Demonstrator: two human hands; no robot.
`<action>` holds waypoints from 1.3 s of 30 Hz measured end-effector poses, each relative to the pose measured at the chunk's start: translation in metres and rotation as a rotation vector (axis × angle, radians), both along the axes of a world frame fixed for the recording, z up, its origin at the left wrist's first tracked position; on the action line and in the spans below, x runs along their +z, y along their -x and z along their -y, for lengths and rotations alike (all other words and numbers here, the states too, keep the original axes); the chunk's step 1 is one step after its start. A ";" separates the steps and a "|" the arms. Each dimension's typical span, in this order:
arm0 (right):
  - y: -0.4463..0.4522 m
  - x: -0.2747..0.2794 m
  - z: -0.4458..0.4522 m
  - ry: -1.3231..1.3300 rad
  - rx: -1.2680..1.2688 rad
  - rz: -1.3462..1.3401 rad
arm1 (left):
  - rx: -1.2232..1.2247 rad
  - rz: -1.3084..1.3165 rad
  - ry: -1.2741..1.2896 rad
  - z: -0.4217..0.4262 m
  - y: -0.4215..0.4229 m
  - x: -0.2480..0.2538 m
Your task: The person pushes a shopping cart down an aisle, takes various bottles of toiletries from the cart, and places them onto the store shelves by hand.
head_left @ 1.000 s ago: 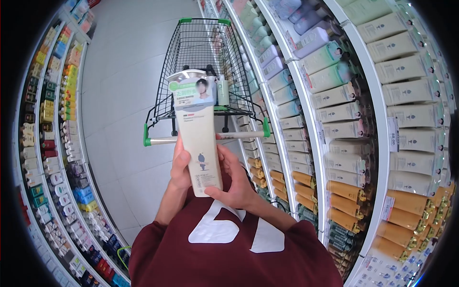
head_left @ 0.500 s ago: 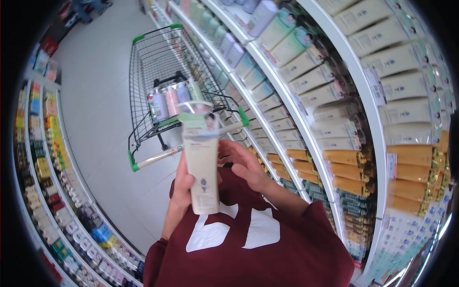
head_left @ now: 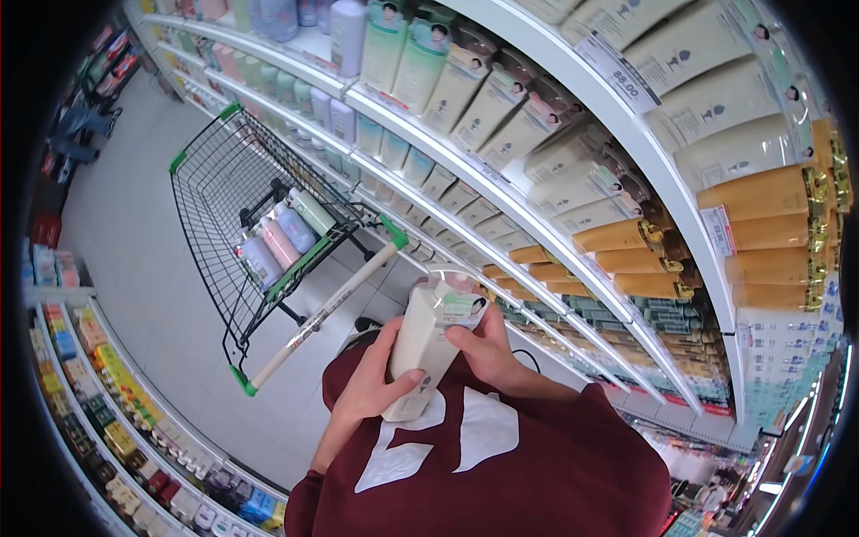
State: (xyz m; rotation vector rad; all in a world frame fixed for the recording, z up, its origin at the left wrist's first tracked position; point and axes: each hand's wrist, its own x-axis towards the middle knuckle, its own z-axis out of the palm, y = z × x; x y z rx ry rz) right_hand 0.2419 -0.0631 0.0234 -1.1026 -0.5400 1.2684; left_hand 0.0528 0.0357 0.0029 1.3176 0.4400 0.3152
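A bottle [head_left: 417, 338] sits between left hand [head_left: 374, 378] and right hand [head_left: 488, 346]; ahead, leftward, stands a cart [head_left: 309, 267] with four containers [head_left: 280, 243] in it; shelves [head_left: 725, 291] line the right, a rack [head_left: 58, 294] the left

The person stands in a shop: a shopping cart [head_left: 336, 298] waits beyond the left hand [head_left: 369, 380], and past the right hand [head_left: 490, 351] tiered shelves [head_left: 664, 154] carry rows of matching bottles [head_left: 693, 63] and price labels [head_left: 617, 73].

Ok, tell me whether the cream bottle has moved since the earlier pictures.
Yes: as the camera sees it, the cream bottle has shifted toward the fixed right-hand shelving and no longer overlaps the cart handle.
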 end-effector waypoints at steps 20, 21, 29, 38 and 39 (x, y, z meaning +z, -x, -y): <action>-0.129 0.036 -0.037 -0.628 -0.276 1.229 | 0.338 0.138 0.244 -0.020 -0.207 -0.026; -0.135 0.036 -0.036 -0.612 -0.303 1.240 | 0.199 0.450 0.639 -0.023 -0.220 -0.004; -0.175 0.020 -0.039 -0.545 -0.387 1.270 | 0.438 0.291 -0.176 -0.014 -0.269 -0.051; -0.196 0.007 -0.028 -0.549 -0.416 1.303 | 0.494 0.211 -0.461 -0.019 -0.300 -0.055; -0.196 0.002 -0.025 -0.557 -0.456 1.319 | 0.484 0.191 -0.438 -0.019 -0.301 -0.053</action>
